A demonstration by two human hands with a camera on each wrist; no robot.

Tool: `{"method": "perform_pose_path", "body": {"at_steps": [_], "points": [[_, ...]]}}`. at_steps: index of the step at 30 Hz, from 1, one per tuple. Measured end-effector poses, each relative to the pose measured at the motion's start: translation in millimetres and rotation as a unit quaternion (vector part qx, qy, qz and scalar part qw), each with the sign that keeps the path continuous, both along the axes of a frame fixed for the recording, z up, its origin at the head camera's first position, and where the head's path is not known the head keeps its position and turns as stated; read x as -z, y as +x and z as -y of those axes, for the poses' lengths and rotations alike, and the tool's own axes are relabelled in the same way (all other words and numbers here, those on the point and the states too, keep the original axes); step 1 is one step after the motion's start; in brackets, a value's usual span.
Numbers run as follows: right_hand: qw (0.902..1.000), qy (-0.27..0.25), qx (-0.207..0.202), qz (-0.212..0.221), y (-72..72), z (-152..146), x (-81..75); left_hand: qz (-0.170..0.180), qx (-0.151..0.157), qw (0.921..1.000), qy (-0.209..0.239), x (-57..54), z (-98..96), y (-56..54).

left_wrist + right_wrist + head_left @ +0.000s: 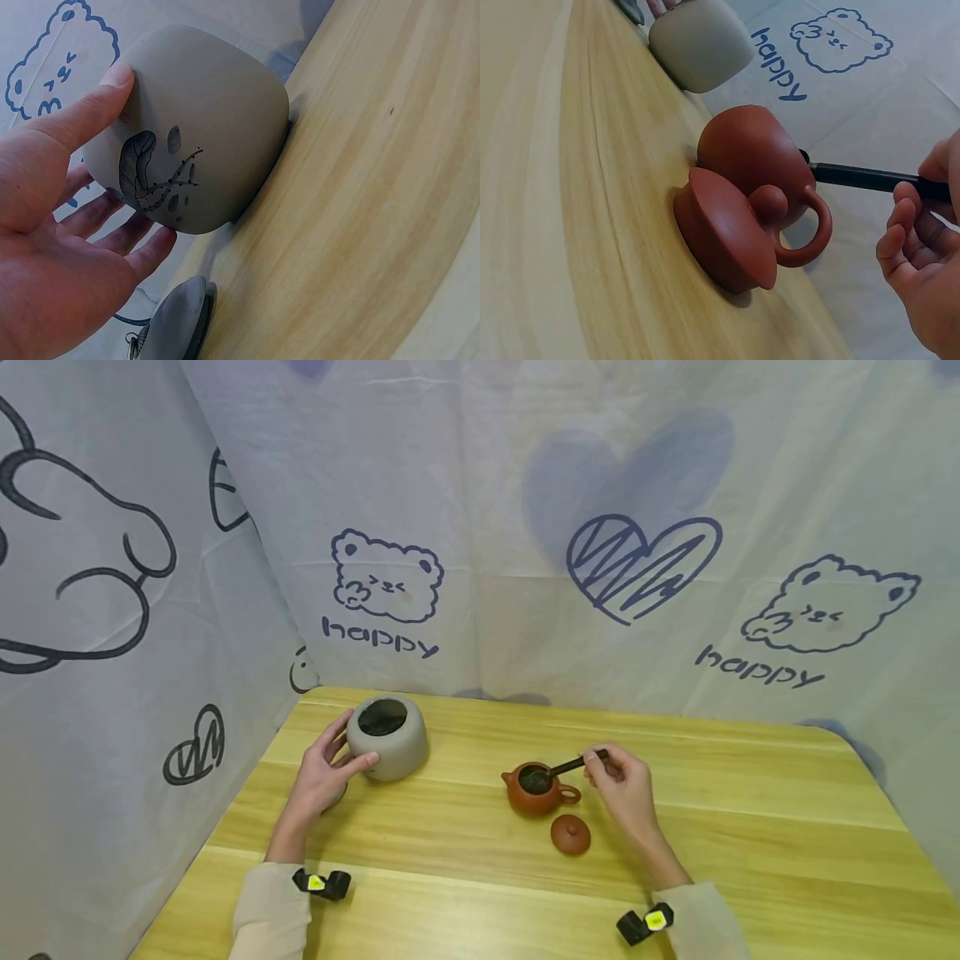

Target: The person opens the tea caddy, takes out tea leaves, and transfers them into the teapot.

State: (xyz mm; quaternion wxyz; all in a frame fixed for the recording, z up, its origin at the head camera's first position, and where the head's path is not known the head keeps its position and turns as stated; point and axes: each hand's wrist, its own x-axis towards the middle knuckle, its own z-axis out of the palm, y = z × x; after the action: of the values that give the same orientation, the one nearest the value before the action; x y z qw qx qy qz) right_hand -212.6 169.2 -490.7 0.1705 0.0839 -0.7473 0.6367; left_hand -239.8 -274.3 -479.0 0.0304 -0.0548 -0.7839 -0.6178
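A round grey tea canister (397, 745) with dark loose tea inside stands at the left, a leaf pattern on its side. Around its left side my left hand (324, 777) holds it, thumb on the front and fingers spread along the wall. My right hand (621, 783) pinches the end of a slim black tea scoop (567, 766). The scoop's far end dips into the mouth of a reddish-brown clay teapot (532, 800), where dark tea leaves show. Just in front of the teapot lies its round knobbed lid (571, 834).
A grey lid (174, 322) lies on the wooden table (420, 877), near the canister and partly behind my left hand. White cloth (495, 527) with printed bears and hearts hangs along the table's back and left sides.
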Motion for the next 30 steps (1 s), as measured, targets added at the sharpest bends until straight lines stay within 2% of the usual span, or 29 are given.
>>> {"method": "perform_pose_path", "body": {"at_steps": [6, 13, 17, 20, 25, 30], "points": [[0.9987, 0.033, -0.025, -0.029, 2.7, 1.7, -4.0, 0.0, -0.001, 1.0, -0.001, 0.0, -0.3, -0.2], [0.9978, 0.036, -0.038, -0.041, 18.3, 8.8, -31.3, -0.001, -0.002, 1.0, 0.001, 0.1, 0.0, 0.1], [0.9979, 0.033, -0.037, -0.041, 20.8, 9.8, -36.8, -0.003, -0.003, 1.0, -0.002, 0.8, 0.3, 0.3], [0.9984, 0.03, -0.03, -0.036, 19.2, 8.3, -35.6, -0.004, -0.002, 1.0, -0.003, 1.1, 0.4, 0.4], [0.9991, 0.019, 0.003, -0.036, 8.4, 0.9, -18.8, -0.007, 0.0, 1.0, -0.003, 0.6, -0.1, 0.3], [0.9992, -0.018, 0.023, -0.028, 1.6, -5.0, -8.9, -0.005, 0.001, 1.0, -0.006, -2.1, -0.3, -0.1]]}}
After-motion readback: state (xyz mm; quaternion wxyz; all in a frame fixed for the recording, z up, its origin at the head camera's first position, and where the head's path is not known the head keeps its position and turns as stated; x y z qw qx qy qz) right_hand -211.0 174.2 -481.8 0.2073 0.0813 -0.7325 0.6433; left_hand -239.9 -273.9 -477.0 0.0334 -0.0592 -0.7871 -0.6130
